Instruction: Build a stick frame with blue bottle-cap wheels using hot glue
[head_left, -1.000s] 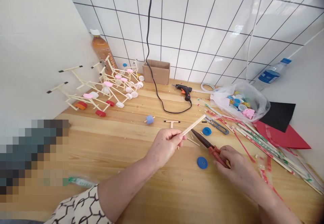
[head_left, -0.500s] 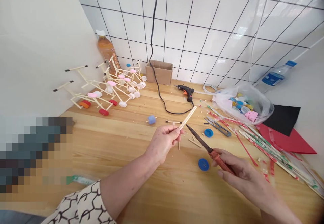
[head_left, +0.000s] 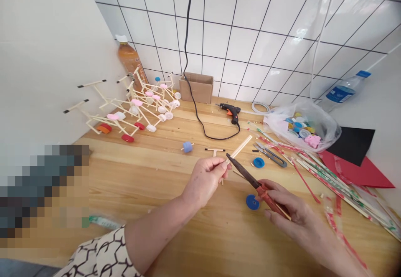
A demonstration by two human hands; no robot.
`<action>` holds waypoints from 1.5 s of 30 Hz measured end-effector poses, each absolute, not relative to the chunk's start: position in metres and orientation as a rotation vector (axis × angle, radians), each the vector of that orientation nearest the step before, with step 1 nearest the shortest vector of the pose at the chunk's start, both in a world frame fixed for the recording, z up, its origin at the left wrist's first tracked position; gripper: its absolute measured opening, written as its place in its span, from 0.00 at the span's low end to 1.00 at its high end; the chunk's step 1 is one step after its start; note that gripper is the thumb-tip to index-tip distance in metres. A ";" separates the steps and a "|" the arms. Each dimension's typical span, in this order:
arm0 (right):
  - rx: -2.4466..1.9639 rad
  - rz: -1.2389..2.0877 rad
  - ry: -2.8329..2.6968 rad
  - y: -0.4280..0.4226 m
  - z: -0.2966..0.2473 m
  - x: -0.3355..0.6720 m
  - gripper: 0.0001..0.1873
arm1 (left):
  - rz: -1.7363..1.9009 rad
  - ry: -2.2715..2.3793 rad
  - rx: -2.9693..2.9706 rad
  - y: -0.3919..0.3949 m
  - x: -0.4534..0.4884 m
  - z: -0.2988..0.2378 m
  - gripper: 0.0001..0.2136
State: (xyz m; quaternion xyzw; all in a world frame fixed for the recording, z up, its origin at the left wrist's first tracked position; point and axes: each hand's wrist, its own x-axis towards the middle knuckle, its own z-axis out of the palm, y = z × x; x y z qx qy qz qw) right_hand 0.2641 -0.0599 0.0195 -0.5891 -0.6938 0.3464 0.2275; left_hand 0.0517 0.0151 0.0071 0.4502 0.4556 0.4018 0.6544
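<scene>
Our left hand [head_left: 205, 179] pinches the wooden stick [head_left: 242, 146], which points toward one o'clock. Our right hand [head_left: 288, 212], closed around the red-handled scissors [head_left: 247, 174], has just brought their tip against the stick.

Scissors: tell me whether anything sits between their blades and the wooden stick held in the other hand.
Nothing visible does. The scissors in the right hand have their blade tip at the wooden stick, right beside where the left hand pinches it. Only the left fingertips are close to the blades.
</scene>
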 end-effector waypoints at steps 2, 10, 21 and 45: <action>-1.602 0.922 -1.909 -0.060 0.018 0.261 0.13 | 0.874 1.039 1.085 0.012 0.053 0.005 0.12; -1.541 0.814 -1.975 -0.062 0.018 0.255 0.16 | 0.833 1.051 1.299 0.003 0.058 0.005 0.14; -1.536 0.670 -2.095 -0.061 0.018 0.248 0.11 | 0.826 1.061 1.355 -0.001 0.058 0.013 0.14; -1.596 0.599 -2.154 -0.056 0.016 0.249 0.11 | 0.924 0.981 1.478 -0.014 0.060 0.009 0.13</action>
